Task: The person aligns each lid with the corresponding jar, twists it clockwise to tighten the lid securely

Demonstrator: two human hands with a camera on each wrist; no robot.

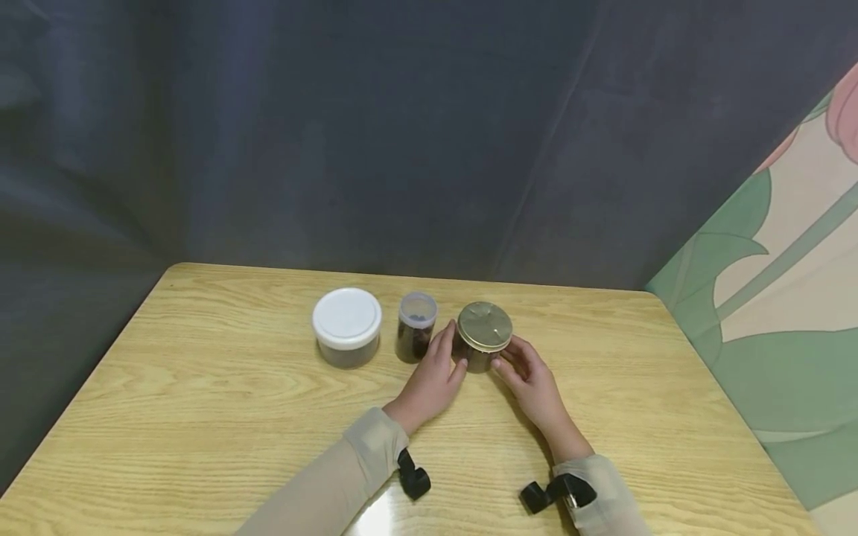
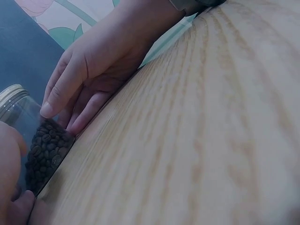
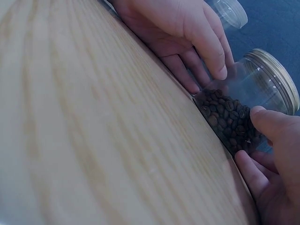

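Observation:
A clear jar (image 3: 229,105) with a gold metal lid (image 1: 485,325) stands upright on the wooden table, partly filled with dark coffee beans (image 3: 225,115). From its left side my left hand (image 1: 432,380) holds it, thumb at the front and fingers along the wall. My right hand (image 1: 532,383) grips the opposite side, its thumb on the glass in the right wrist view. Some fingertips are hidden behind the jar. Just left of my left hand stands a slim clear container (image 1: 415,327) with a translucent lid and dark contents.
A wide tub with a white lid (image 1: 347,324) stands farther left on the table (image 1: 234,417). A dark curtain (image 1: 402,134) hangs behind the table's back edge. Floral-patterned fabric (image 1: 791,298) borders the right side.

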